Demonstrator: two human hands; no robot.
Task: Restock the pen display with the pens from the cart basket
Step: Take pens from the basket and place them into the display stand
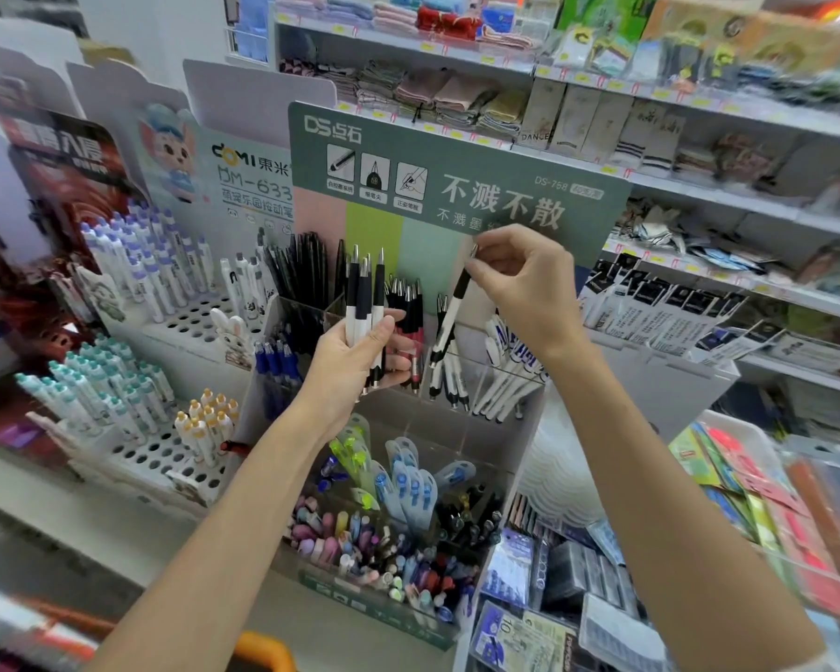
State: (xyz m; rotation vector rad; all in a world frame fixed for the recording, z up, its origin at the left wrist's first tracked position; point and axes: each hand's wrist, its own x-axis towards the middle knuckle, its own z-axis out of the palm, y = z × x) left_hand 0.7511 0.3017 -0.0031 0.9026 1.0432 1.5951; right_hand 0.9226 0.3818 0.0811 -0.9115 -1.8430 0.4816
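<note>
Pen [449, 322], one, white barrel with black grip. I pinch it near its top end between the thumb and forefinger of my right hand [524, 293], with my other fingers loosely curled. It slants with its top toward one o'clock. Its lower end is down among similar pens in a clear compartment [466, 351] of the pen display [457, 186].

Bundle of pens [364, 303], same kind, tips up. My left hand [360, 361] holds it with the fingers curled round the barrels, at nine o'clock from the single pen and just in front of the display.

Display contents:
- Black pens [306, 269] stand at eleven o'clock from my left hand.
- Blue pens [275, 361] are at nine o'clock from my left hand.
- White pens [505, 385] are at five o'clock from the single pen.
- A tray of mixed pens [384, 550] is at six o'clock, between my forearms.

Surroundings:
- A white rack [190, 322] with holes, partly filled, is at nine o'clock.
- Shelves [457, 99] of folded cloth goods are at twelve o'clock.
- An orange handle [263, 652] is at the bottom edge, at seven o'clock.
</note>
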